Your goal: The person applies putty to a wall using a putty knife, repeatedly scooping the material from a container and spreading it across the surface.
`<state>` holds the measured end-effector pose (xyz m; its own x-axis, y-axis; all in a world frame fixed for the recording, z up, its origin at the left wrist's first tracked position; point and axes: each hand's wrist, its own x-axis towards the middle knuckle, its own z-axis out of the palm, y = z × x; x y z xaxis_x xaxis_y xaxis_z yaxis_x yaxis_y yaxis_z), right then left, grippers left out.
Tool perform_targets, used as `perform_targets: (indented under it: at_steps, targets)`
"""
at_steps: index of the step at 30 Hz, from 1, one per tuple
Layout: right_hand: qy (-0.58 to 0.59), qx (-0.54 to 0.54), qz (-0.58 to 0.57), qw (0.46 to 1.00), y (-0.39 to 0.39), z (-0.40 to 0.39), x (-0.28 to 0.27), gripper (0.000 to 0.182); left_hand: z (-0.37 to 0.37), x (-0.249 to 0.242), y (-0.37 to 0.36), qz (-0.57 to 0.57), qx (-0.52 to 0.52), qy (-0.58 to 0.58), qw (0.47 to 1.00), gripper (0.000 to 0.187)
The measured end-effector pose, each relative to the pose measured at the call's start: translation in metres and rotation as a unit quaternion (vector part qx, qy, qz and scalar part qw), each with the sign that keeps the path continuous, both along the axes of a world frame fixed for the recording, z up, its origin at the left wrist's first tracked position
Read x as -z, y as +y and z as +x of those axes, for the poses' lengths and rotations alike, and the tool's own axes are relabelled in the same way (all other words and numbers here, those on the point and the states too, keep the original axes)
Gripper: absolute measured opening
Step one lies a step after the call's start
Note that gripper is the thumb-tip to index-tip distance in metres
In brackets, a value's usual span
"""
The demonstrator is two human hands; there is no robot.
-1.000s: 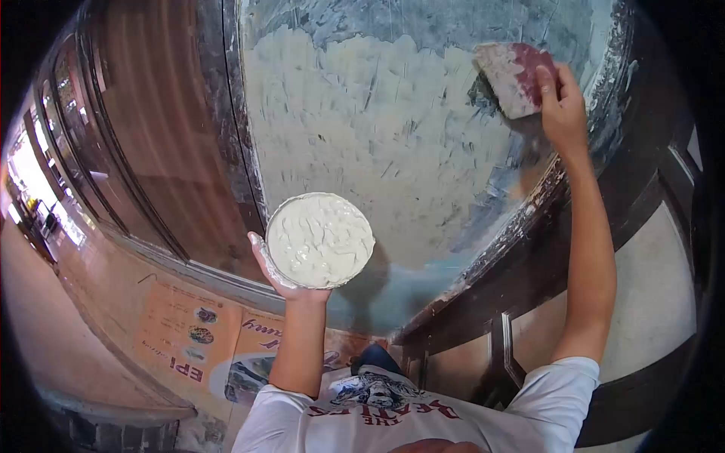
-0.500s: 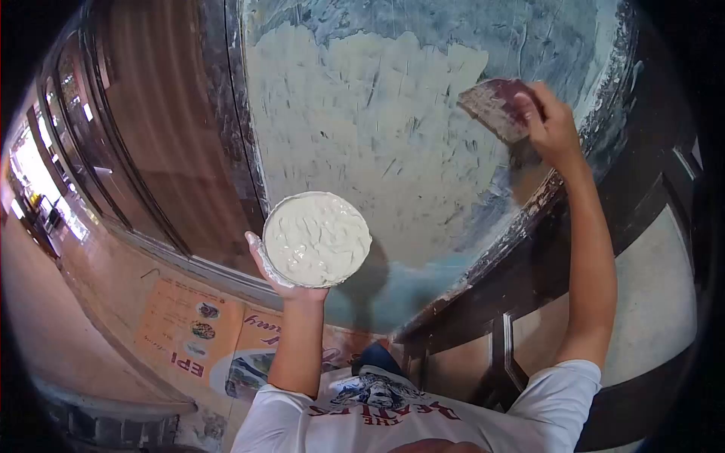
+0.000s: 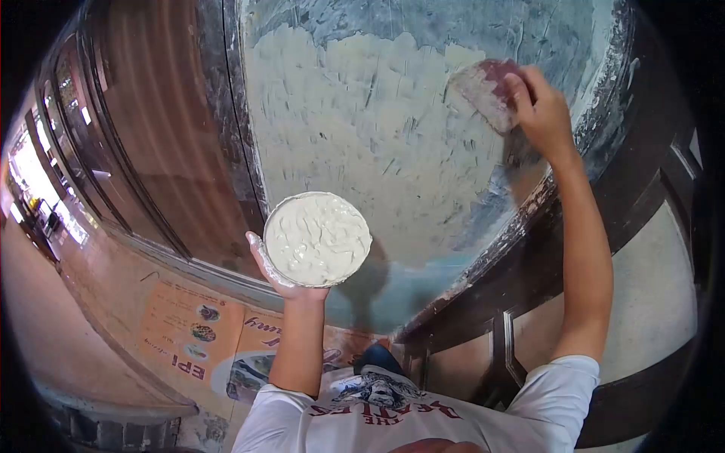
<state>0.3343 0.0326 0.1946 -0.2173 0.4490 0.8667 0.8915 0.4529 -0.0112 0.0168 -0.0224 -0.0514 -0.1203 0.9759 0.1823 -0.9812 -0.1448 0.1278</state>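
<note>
My left hand (image 3: pixel 281 275) grips a round tub of cream-white filler paste (image 3: pixel 317 238) from beneath and the left side; most of its fingers are hidden under the tub, and paste smears the thumb. High on the right, my right hand (image 3: pixel 542 109) is closed on a dark red putty scraper (image 3: pixel 495 90) with paste over its broad edge. That edge lies at the wall panel (image 3: pixel 377 136), beside the upper right border of the cream coat. Around the coat, the panel shows patchy blue-grey.
Dark wooden frames (image 3: pixel 529 234) border the panel at right, with a brown door (image 3: pixel 166 128) at left. An orange printed sheet (image 3: pixel 192 328) lies on the floor at lower left. A bright opening (image 3: pixel 38 174) shows at far left.
My right hand and the scraper have moved slightly up and left across the panel. The left hand and the tub have stayed almost still.
</note>
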Motion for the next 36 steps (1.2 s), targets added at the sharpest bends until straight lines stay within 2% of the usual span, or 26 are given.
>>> perform_targets:
  at_steps: [2, 4, 5, 6, 9, 10, 12, 13, 14, 16, 17, 18, 20, 21, 22, 24, 25, 28, 30, 32, 33, 34, 36]
  targets:
    - [0.037, -0.001, 0.043, 0.998, 0.008, 0.009, -0.01, 0.027, -0.002, 0.003, 0.001, 0.018, 0.011, -0.007, 1.0, 0.082]
    - [0.113, -0.08, 0.061, 0.988, 0.007, 0.012, -0.017, 0.026, -0.002, 0.001, 0.0, -0.006, -0.007, -0.007, 1.0, 0.082]
    - [0.104, -0.088, 0.012, 0.991, 0.001, 0.012, -0.016, 0.023, -0.004, 0.004, 0.002, 0.018, 0.004, -0.02, 1.0, 0.082]
    - [0.105, -0.087, 0.013, 0.991, -0.003, 0.01, -0.012, 0.023, -0.006, 0.003, 0.001, 0.019, 0.006, -0.019, 1.0, 0.082]
    - [-0.078, -0.086, -0.036, 0.993, -0.006, -0.001, 0.005, 0.015, -0.008, 0.003, 0.001, 0.043, -0.001, -0.029, 0.999, 0.076]
    - [-0.078, -0.085, -0.036, 0.993, -0.003, -0.004, 0.008, 0.015, -0.007, 0.003, 0.001, 0.05, 0.002, -0.029, 0.998, 0.076]
    - [-0.181, 0.008, 0.078, 0.98, 0.002, -0.006, 0.012, 0.016, -0.006, 0.004, 0.001, 0.056, 0.006, -0.028, 0.998, 0.076]
    - [-0.133, 0.022, 0.1, 0.986, 0.005, -0.006, 0.009, 0.021, -0.004, 0.003, 0.002, 0.036, 0.005, -0.019, 0.999, 0.079]
    - [-0.131, 0.022, 0.1, 0.986, 0.006, -0.005, 0.003, 0.021, -0.004, 0.003, 0.002, 0.016, 0.004, -0.011, 1.0, 0.081]
    - [0.067, -0.039, 0.074, 0.994, 0.006, -0.001, -0.01, 0.025, -0.005, 0.006, 0.003, 0.025, 0.01, -0.014, 1.0, 0.081]
    - [0.112, -0.072, 0.05, 0.99, 0.006, 0.002, -0.011, 0.028, -0.006, 0.006, 0.002, 0.027, 0.008, -0.015, 0.999, 0.08]
    - [0.111, -0.072, 0.049, 0.99, 0.005, 0.004, -0.009, 0.028, -0.006, 0.006, 0.001, 0.029, 0.006, -0.018, 0.999, 0.08]
    - [0.029, -0.093, -0.037, 0.995, 0.0, 0.007, 0.0, 0.024, -0.009, 0.007, 0.002, 0.006, -0.015, -0.007, 1.0, 0.08]
    - [-0.032, -0.071, -0.021, 0.997, -0.002, 0.005, 0.006, 0.021, -0.01, 0.01, 0.003, 0.031, -0.004, -0.02, 0.999, 0.079]
    - [-0.034, -0.072, -0.022, 0.997, 0.002, 0.004, 0.009, 0.021, -0.011, 0.01, 0.003, 0.055, 0.007, -0.032, 0.998, 0.077]
    - [-0.127, 0.001, 0.078, 0.989, 0.007, 0.005, 0.014, 0.019, -0.01, 0.009, 0.003, 0.028, 0.005, -0.033, 0.999, 0.077]
    - [-0.127, 0.002, 0.078, 0.989, 0.007, 0.005, 0.011, 0.019, -0.01, 0.009, 0.003, 0.028, 0.003, -0.031, 0.999, 0.077]
    - [0.1, -0.075, 0.042, 0.991, 0.005, 0.003, -0.004, 0.022, -0.009, 0.005, 0.002, 0.031, 0.002, -0.032, 0.999, 0.077]
    - [0.096, -0.069, 0.029, 0.993, -0.001, 0.0, 0.001, 0.022, -0.01, 0.005, 0.001, 0.033, 0.005, -0.037, 0.999, 0.077]
    - [-0.023, -0.089, -0.034, 0.995, -0.003, 0.0, 0.011, 0.021, -0.011, 0.008, 0.001, 0.059, 0.007, -0.033, 0.998, 0.077]
    - [-0.09, -0.051, -0.028, 0.994, -0.004, -0.001, 0.014, 0.022, -0.013, 0.012, 0.002, 0.079, 0.023, -0.043, 0.996, 0.076]
    - [-0.091, -0.052, -0.029, 0.994, -0.002, -0.003, 0.016, 0.022, -0.013, 0.013, 0.001, 0.078, 0.022, -0.044, 0.996, 0.076]
    - [-0.029, 0.025, 0.005, 0.999, 0.001, -0.003, 0.016, 0.021, -0.012, 0.012, 0.002, 0.027, 0.002, -0.033, 0.999, 0.077]
